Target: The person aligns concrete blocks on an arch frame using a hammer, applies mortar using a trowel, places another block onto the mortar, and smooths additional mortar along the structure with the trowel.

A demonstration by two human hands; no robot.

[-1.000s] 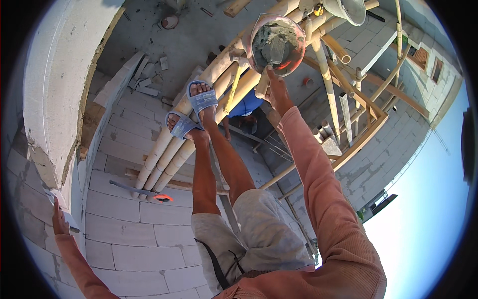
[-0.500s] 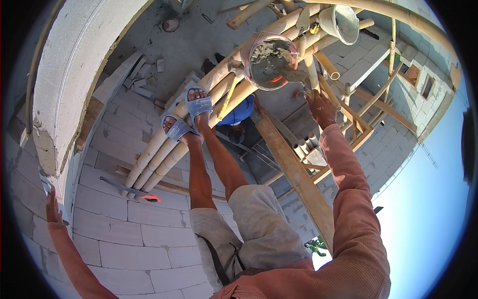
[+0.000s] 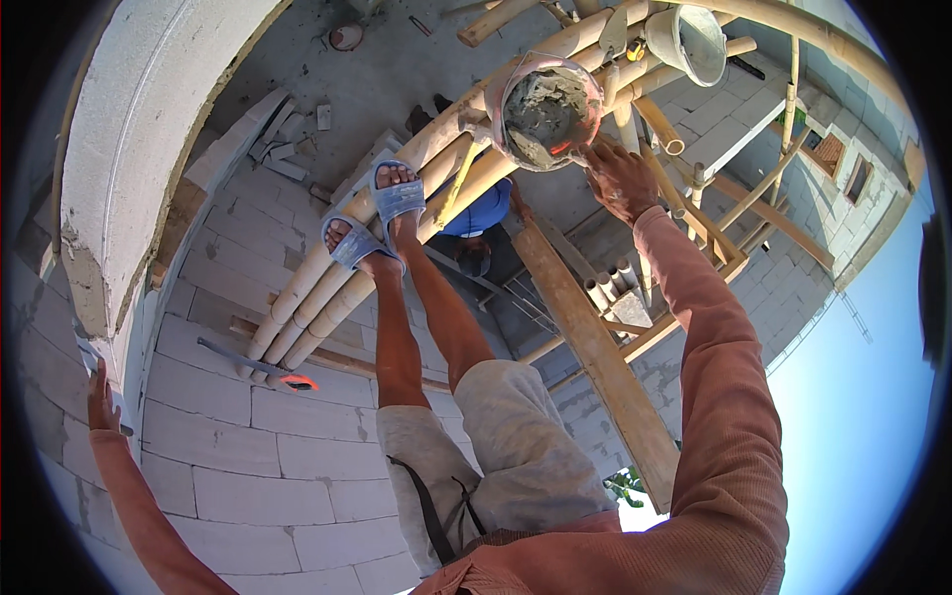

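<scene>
My right hand is shut on the handle of a trowel, whose blade is down in the grey mortar inside a red-rimmed bucket. The bucket rests on bamboo poles, where my feet in blue sandals also stand. My left hand grips a grey metal strip at the lower corner of a pale plastered pillar. A second, pale bucket stands beyond the first, beside a spare trowel and a small yellow tool.
A co-worker in blue is below the poles. A long plank slopes down beside my legs. A saw with an orange handle lies across the pole ends. Block walls, loose offcuts and timber framing surround the scaffold.
My right hand has moved rightward, then slightly up and left at the bucket. A long plank now shows below, near the co-worker. My left hand sits slightly higher on the pillar corner.
</scene>
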